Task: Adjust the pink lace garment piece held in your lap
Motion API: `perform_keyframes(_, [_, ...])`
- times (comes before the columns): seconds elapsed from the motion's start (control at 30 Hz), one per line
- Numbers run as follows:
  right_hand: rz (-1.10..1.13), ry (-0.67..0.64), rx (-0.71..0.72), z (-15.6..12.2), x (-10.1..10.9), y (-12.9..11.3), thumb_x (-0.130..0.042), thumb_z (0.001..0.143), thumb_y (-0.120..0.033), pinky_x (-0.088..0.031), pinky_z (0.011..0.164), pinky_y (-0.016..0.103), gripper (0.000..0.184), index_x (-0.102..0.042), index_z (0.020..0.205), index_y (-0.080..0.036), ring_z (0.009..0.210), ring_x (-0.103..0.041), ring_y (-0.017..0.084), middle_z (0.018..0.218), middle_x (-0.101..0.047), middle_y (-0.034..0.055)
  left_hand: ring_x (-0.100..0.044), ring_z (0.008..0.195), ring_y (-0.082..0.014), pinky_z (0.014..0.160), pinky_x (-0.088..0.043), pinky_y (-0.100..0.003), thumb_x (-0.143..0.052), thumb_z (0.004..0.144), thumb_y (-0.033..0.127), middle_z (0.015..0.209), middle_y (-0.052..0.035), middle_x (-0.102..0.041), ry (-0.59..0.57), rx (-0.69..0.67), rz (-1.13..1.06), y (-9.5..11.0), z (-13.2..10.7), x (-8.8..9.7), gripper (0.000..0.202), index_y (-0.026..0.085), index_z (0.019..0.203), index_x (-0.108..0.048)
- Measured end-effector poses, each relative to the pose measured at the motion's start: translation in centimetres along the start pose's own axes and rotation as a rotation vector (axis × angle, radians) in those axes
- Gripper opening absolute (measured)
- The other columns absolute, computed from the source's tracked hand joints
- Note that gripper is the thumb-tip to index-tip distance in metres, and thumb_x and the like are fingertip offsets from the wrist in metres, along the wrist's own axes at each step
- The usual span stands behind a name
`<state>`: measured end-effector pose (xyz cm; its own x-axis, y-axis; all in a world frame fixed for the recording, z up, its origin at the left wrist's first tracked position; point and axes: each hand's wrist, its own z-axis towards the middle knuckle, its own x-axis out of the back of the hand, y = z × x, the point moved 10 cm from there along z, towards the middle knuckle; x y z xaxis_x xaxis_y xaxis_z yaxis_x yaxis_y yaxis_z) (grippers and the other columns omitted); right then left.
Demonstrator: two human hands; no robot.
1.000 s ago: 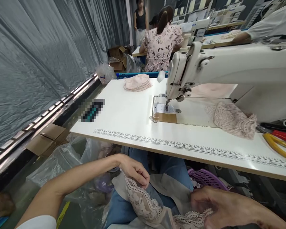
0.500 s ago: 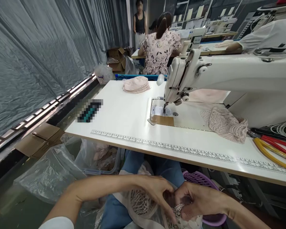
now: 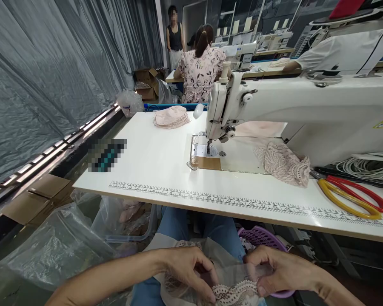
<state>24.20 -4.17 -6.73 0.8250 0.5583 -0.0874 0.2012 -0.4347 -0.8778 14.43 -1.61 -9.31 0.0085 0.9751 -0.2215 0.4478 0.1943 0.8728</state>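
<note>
A white sewing machine point(image 3: 274, 106) fills the right centre of the frame on a white surface point(image 3: 153, 161). Pink lace point(image 3: 284, 163) lies heaped under its arm, and stacked pink pieces point(image 3: 171, 117) sit at the far edge. Scissors point(image 3: 351, 199) lie at right. Below are a purple basket point(image 3: 263, 238) and clear plastic bags point(image 3: 60, 246).

Just beyond the left hand point(image 3: 188, 272) and right hand point(image 3: 274, 270), a printed ruler scale point(image 3: 242, 203) on the white desk point(image 3: 153, 157) edge bears numerals too small to read.
</note>
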Motion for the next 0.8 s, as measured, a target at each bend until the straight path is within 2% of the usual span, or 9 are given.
perform_keyframes(0.07, [0.040, 0.008, 0.007, 0.0, -0.2, 0.0, -0.074, 0.064, -0.048, -0.037, 0.057, 0.022, 0.037, -0.060, 0.069, -0.015, 0.058, -0.049, 0.010, 0.061, -0.053, -0.0012, -0.050, 0.061, -0.0080, 0.053, -0.038, -0.017, -0.083, 0.037, 0.055, 0.067, 0.0027, -0.059, 0.053, 0.051, -0.028, -0.5, 0.0, -0.1, 0.058, 0.015, 0.076, -0.069])
perform_keyframes(0.13, [0.072, 0.021, 0.032, -0.1, -0.3, -0.4, -0.074, 0.067, -0.044, -0.037, 0.059, 0.022, 0.033, -0.061, 0.071, -0.014, 0.060, -0.049, 0.011, 0.064, -0.054, -0.0002, -0.048, 0.059, -0.0069, 0.052, -0.036, -0.016, -0.084, 0.037, 0.054, 0.065, 0.0030, -0.059, 0.111, 0.029, -0.054, -0.1, -0.1, 0.0, 0.057, 0.016, 0.077, -0.071])
perform_keyframes(0.23, [0.140, 0.046, 0.092, -0.4, -0.2, -1.1, -0.071, 0.073, -0.043, -0.037, 0.064, 0.023, 0.030, -0.061, 0.073, -0.015, 0.065, -0.047, 0.010, 0.068, -0.053, -0.0002, -0.049, 0.061, -0.0065, 0.056, -0.037, -0.017, -0.083, 0.044, 0.052, 0.066, 0.0025, -0.059, 0.153, -0.035, -0.118, 0.7, -0.5, 0.5, 0.048, 0.016, 0.073, -0.072])
perform_keyframes(0.3, [0.194, 0.056, 0.125, -0.3, -0.3, -1.1, -0.069, 0.074, -0.046, -0.036, 0.065, 0.023, 0.032, -0.061, 0.073, -0.015, 0.066, -0.046, 0.010, 0.070, -0.051, -0.0005, -0.053, 0.067, -0.0079, 0.062, -0.040, -0.017, -0.085, 0.044, 0.047, 0.070, 0.0016, -0.062, 0.161, -0.029, -0.165, 0.6, -0.8, 1.1, 0.042, 0.016, 0.068, -0.071])
perform_keyframes(0.37, [0.249, 0.062, 0.139, 0.1, -0.4, -0.4, -0.070, 0.072, -0.050, -0.036, 0.063, 0.023, 0.036, -0.060, 0.072, -0.015, 0.065, -0.044, 0.010, 0.070, -0.050, -0.0011, -0.056, 0.070, -0.0092, 0.065, -0.042, -0.018, -0.086, 0.042, 0.045, 0.073, 0.0008, -0.064, 0.175, 0.011, -0.207, -0.1, -1.1, 1.7, 0.040, 0.016, 0.066, -0.071])
perform_keyframes(0.53, [0.378, 0.139, 0.144, 1.3, -0.7, 2.3, -0.085, 0.049, -0.046, -0.033, 0.057, 0.021, 0.048, -0.058, 0.076, -0.016, 0.063, -0.046, 0.010, 0.068, -0.055, -0.0022, -0.056, 0.058, -0.0083, 0.059, -0.045, -0.019, -0.086, 0.038, 0.046, 0.062, 0.0016, -0.063, 0.199, 0.105, -0.265, -1.5, -2.0, 2.5, 0.045, 0.014, 0.067, -0.070])
perform_keyframes(0.67, [0.447, 0.248, 0.202, 1.6, -0.1, 2.9, -0.083, 0.053, -0.049, -0.036, 0.058, 0.023, 0.043, -0.060, 0.065, -0.015, 0.061, -0.048, 0.011, 0.061, -0.054, -0.0021, -0.058, 0.058, -0.0075, 0.062, -0.047, -0.018, -0.087, 0.036, 0.044, 0.061, 0.0023, -0.063, 0.196, 0.129, -0.282, -1.3, -2.6, 2.4, 0.045, 0.015, 0.066, -0.071])
perform_keyframes(0.8, [0.459, 0.286, 0.231, 1.5, 0.2, 2.4, -0.082, 0.056, -0.048, -0.038, 0.057, 0.024, 0.038, -0.066, 0.063, -0.014, 0.057, -0.051, 0.011, 0.058, -0.057, -0.0004, -0.059, 0.059, -0.0084, 0.063, -0.049, -0.019, -0.086, 0.040, 0.043, 0.062, 0.0015, -0.064, 0.163, 0.130, -0.263, -0.6, -2.9, 1.7, 0.047, 0.016, 0.075, -0.073])
